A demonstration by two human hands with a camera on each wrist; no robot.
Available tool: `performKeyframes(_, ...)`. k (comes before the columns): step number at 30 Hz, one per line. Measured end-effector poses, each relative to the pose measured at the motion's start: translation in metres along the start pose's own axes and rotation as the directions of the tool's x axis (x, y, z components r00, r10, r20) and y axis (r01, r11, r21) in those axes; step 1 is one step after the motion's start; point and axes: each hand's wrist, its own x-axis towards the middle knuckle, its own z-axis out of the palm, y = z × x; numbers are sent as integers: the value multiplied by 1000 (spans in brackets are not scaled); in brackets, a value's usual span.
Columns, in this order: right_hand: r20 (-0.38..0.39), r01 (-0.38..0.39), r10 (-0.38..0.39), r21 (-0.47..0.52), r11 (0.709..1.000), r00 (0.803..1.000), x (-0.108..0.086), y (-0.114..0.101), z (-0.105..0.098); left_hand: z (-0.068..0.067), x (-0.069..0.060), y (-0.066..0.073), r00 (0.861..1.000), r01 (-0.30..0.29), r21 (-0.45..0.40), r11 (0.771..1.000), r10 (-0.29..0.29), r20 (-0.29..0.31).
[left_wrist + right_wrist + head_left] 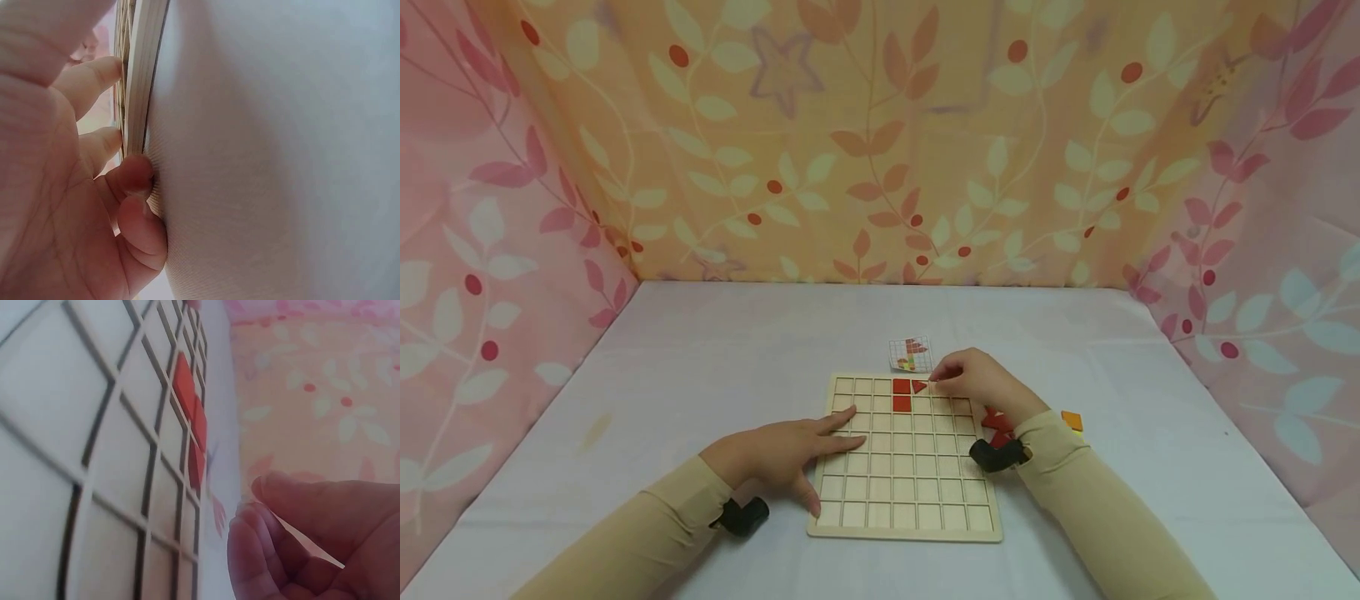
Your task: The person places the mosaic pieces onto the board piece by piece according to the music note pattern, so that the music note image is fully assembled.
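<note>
Curling toward one another, the thumb and forefinger of the right hand [981, 385] nearly meet just beside the triangle [919, 387]; whether they pinch a piece cannot be told. The left hand [786, 450], fingers spread and gripping nothing, rests on the left edge of the board [904, 514]. Good placing here probably calls for steady pressure from that hand, each piece lowered flat between the ridges, and a light fingertip nudge that leaves its neighbours undisturbed. Counted: one board, seven rows by seven columns; two squares [902, 403], red, in the fourth column's top two cells; one triangle, red, in the top row's fifth; one card [910, 355] beyond the far edge. To the right lie red pieces [997, 419], partly hidden by the sleeve [1075, 475] and therefore uncountable, and one orange piece [1072, 420].
</note>
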Motion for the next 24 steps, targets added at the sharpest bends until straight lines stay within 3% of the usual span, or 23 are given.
performKeyframes(5, -15, -108, 108, 28, 994, 994, -12, 17, -14, 0, 1, -1, 1000, -2, 1, 1000, 2, -1)
performKeyframes(10, -9, -137, 138, 79, 987, 990, -24, 36, -28, -1, 1, 0, 1000, -5, 1, 1000, 5, -6)
performKeyframes(24, -53, -208, 206, -30, 978, 977, -42, 74, -53, 0, 1, -2, 1000, -22, 5, 1000, 22, 1)
